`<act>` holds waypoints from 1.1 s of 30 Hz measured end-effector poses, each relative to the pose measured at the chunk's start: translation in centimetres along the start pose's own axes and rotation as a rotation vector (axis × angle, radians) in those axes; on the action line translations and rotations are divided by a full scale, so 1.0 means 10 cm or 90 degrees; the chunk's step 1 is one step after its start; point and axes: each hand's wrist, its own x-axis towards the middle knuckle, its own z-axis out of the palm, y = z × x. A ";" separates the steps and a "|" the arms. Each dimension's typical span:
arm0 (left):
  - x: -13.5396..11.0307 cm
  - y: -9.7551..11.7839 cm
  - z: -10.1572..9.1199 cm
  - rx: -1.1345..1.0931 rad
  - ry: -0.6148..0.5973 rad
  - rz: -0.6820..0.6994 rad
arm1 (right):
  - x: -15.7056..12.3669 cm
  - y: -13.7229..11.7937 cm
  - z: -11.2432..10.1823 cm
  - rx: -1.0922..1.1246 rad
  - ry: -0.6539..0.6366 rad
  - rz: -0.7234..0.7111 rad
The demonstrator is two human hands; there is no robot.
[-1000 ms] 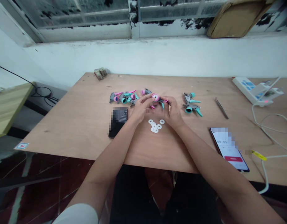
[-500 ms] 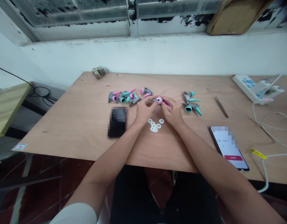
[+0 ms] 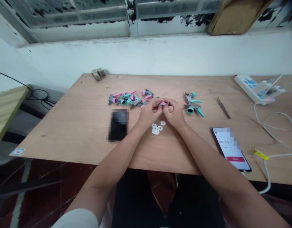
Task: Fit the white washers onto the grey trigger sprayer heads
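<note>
Between my two hands is a spray trigger head with a pink collar (image 3: 162, 104); fingers cover most of it. My left hand (image 3: 149, 111) is closed on its left side, and my right hand (image 3: 174, 112) grips the right side, thumbs close together at the collar. Just below them on the table lie several white ring washers (image 3: 156, 129). Left of my hands is a pile of grey, pink and teal spray trigger heads (image 3: 123, 98), with a pink-collared one (image 3: 148, 93) behind. Two teal-collared spray trigger heads (image 3: 193, 104) lie to the right.
A dark phone (image 3: 118, 125) lies left of my forearms. On the right are tweezers (image 3: 223, 107), a lit phone showing a timer (image 3: 231, 148), and a white power strip (image 3: 252, 88) with cables. A small block (image 3: 98, 74) stands at the back left of the wooden table (image 3: 72, 126).
The pink collar has tilted, so its open end no longer faces me. Both hands have drawn closer around it, thumbs now nearly meeting. The view has shifted slightly.
</note>
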 end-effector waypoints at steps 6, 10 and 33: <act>0.00 0.03 0.01 -0.111 0.031 -0.067 | 0.05 0.03 -0.09 -0.027 -0.081 -0.005; 0.02 0.06 -0.09 0.026 0.007 -0.054 | 0.06 0.15 -0.15 -0.177 0.013 0.049; -0.01 0.07 -0.18 0.247 -0.357 -0.124 | 0.07 0.37 -0.37 -0.382 0.033 0.246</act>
